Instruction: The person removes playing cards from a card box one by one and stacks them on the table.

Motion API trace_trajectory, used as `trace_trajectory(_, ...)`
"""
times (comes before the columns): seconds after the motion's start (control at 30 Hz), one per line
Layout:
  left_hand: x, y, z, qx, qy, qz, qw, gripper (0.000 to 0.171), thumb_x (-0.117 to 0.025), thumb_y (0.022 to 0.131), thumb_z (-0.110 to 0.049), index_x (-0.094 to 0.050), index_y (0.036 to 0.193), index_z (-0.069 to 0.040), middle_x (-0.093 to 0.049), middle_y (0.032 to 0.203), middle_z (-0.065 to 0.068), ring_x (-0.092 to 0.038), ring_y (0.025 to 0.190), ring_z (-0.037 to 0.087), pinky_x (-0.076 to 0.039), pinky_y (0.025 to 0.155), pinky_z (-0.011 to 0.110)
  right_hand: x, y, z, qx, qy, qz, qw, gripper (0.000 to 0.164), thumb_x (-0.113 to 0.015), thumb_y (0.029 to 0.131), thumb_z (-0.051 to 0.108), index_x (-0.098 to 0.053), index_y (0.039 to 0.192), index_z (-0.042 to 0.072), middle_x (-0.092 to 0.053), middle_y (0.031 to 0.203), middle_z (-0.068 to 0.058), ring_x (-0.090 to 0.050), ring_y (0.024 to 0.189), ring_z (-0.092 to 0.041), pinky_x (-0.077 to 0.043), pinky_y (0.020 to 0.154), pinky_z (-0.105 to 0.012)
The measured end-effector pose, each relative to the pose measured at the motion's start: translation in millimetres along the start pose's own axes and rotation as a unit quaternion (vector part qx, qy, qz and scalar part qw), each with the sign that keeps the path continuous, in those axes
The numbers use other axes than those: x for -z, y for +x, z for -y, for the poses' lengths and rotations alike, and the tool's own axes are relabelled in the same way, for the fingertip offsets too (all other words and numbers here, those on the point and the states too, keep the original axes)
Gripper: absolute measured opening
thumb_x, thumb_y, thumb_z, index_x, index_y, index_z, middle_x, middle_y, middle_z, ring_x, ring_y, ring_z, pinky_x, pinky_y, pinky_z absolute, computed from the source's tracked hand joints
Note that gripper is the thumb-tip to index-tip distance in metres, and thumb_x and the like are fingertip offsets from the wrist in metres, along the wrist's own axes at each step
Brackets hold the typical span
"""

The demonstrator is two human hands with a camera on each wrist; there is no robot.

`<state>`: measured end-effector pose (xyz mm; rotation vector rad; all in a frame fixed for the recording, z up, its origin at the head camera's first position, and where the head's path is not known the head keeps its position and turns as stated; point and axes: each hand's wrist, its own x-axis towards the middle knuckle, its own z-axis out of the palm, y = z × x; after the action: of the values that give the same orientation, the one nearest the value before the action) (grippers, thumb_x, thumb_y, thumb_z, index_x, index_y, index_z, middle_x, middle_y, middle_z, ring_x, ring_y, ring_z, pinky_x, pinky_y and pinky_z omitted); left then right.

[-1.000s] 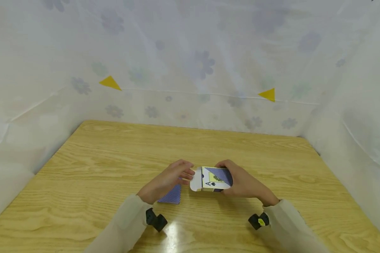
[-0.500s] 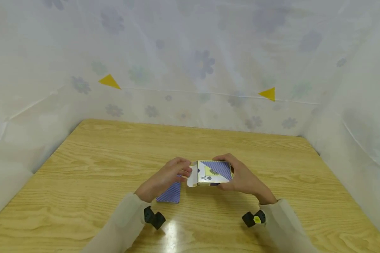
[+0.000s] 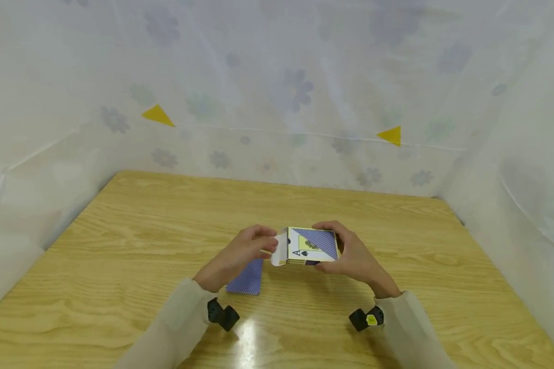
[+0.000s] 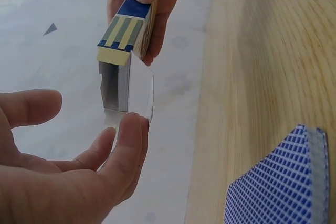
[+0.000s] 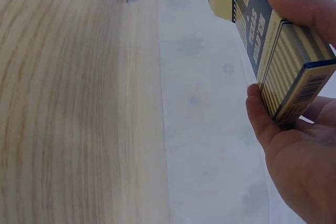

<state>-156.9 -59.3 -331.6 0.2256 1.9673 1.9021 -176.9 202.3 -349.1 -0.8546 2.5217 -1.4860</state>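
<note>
My right hand [image 3: 356,260] grips a playing card box [image 3: 320,243] above the table, thumb on one narrow side and fingers on the other. The box shows an ace of spades, and its open end faces left. In the left wrist view its grey hollow inside shows beyond the lifted white flap [image 4: 140,85]. My left hand [image 3: 237,254] has its fingertips at that flap, while its thumb stands apart from it. A stack of blue-patterned playing cards [image 3: 246,280] lies on the table below the left hand, which partly covers it in the head view.
The wooden table [image 3: 157,220] spreads around the hands. White sheets with a flower print [image 3: 258,77] enclose it at the back and both sides. Two yellow triangles [image 3: 158,116] mark the back sheet. Each wrist wears a black camera [image 3: 367,319].
Both hands and the box have moved slightly up and left in the head view. The left fingertips stay at the flap. The card stack stays on the table.
</note>
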Motion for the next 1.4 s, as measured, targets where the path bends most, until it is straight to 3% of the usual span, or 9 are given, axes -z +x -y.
trace_trajectory(0.2, 0.5, 2.6, 4.8, -0.003, 0.011, 0.000, 0.9999, 0.037, -0.047, 0.099, -0.012, -0.044, 0.130, 0.006, -0.049, 0.124, 0.021, -0.056, 0.105, 0.025, -0.043, 0.100, 0.046, -3.6, 0.2, 1.8, -0.001, 0.011, 0.001, 1.000, 0.070, -0.079, 0.072, 0.003, -0.046, 0.134, 0.004, -0.048, 0.127, -0.016, -0.048, 0.095, -0.021, -0.046, 0.079, -0.025)
trace_trajectory(0.37, -2.5, 4.1, 6.3, -0.007, 0.014, -0.009, 0.9998, 0.035, -0.049, 0.097, -0.010, -0.045, 0.127, 0.008, -0.054, 0.112, 0.017, -0.056, 0.095, 0.022, -0.048, 0.094, 0.043, -7.1, 1.0, 4.6, 0.000, 0.021, 0.000, 1.000, 0.070, -0.079, 0.071, 0.001, -0.047, 0.134, 0.005, -0.048, 0.127, -0.016, -0.049, 0.096, -0.021, -0.047, 0.079, -0.024)
trace_trajectory(0.67, -11.2, 7.4, 6.1, 0.017, 0.042, -0.058, 0.9973, 0.028, -0.056, 0.096, -0.017, -0.049, 0.116, 0.002, -0.056, 0.103, 0.015, -0.058, 0.085, 0.020, -0.052, 0.077, 0.032, -11.3, 2.3, 6.4, 0.019, 0.032, -0.004, 0.999, 0.069, -0.078, 0.071, -0.001, -0.047, 0.133, 0.002, -0.048, 0.127, -0.018, -0.049, 0.093, -0.018, -0.048, 0.077, -0.024)
trace_trajectory(1.03, -15.3, 12.1, 7.3, 0.001, 0.038, -0.080, 0.9961, 0.025, -0.059, 0.091, -0.006, -0.050, 0.113, 0.005, -0.056, 0.095, 0.014, -0.056, 0.077, 0.020, -0.050, 0.068, 0.029, -12.6, 3.1, 4.4, 0.022, 0.063, -0.009, 0.998, 0.069, -0.076, 0.072, -0.005, -0.045, 0.133, -0.003, -0.046, 0.131, -0.020, -0.052, 0.097, -0.015, -0.050, 0.080, -0.023)
trace_trajectory(1.4, -13.6, 9.4, 11.5, -0.006, 0.064, -0.117, 0.9911, 0.034, -0.062, 0.084, 0.001, -0.053, 0.117, 0.004, -0.057, 0.092, 0.013, -0.054, 0.075, 0.018, -0.049, 0.061, 0.029, -22.7, 4.5, 1.8, 0.023, 0.028, -0.016, 0.999, 0.068, -0.078, 0.073, 0.001, -0.049, 0.134, 0.005, -0.049, 0.131, -0.017, -0.051, 0.097, -0.017, -0.047, 0.082, -0.024)
